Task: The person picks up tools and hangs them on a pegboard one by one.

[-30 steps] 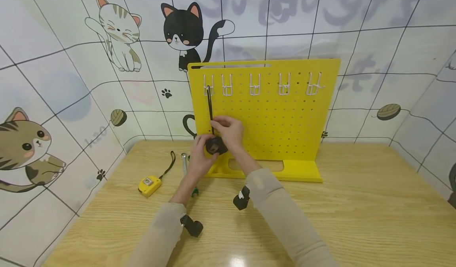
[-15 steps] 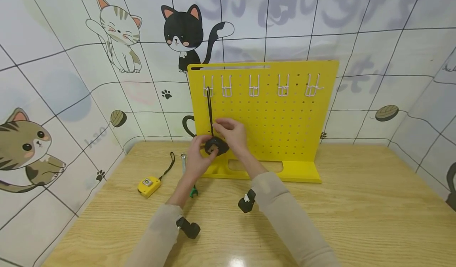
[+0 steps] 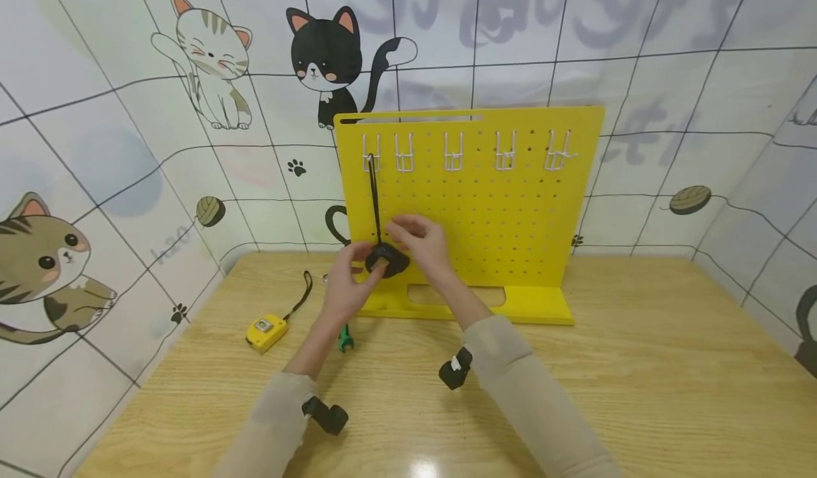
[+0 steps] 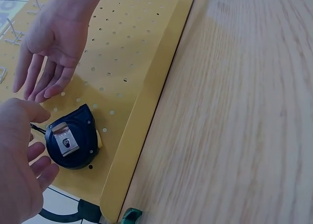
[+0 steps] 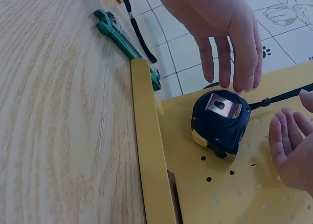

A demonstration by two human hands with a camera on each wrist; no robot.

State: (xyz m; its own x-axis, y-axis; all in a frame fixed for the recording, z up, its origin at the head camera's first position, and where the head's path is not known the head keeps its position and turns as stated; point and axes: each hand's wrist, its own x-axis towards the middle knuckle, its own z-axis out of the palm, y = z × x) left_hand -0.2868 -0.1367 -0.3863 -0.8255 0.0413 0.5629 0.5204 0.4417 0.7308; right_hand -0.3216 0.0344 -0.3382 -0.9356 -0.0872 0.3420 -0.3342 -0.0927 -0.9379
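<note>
A black tape measure (image 3: pixel 391 264) with a metal belt clip hangs by its black wrist strap (image 3: pixel 374 201) from the leftmost hook (image 3: pixel 371 143) of a yellow pegboard (image 3: pixel 485 223). At its left side is my left hand (image 3: pixel 345 290), fingers loosely bent; in the left wrist view the tape measure (image 4: pixel 73 145) shows just beyond its fingertips. My right hand (image 3: pixel 426 247) hovers to the right of the strap with relaxed fingers. The right wrist view has the right hand (image 5: pixel 296 150) holding nothing, a little away from the strap.
Left on the wooden table (image 3: pixel 408 393) lies a yellow tape measure (image 3: pixel 266 332) with a black strap. A green-ended wrench (image 3: pixel 345 338) lies partly hidden behind my left forearm. More white wire hooks (image 3: pixel 453 153) line the pegboard's top. Patterned sheeting (image 3: pixel 255 145) stands behind.
My right hand has moved off the strap to the right. My left hand has loosened and drawn slightly left from the black tape measure, which hangs in nearly the same place.
</note>
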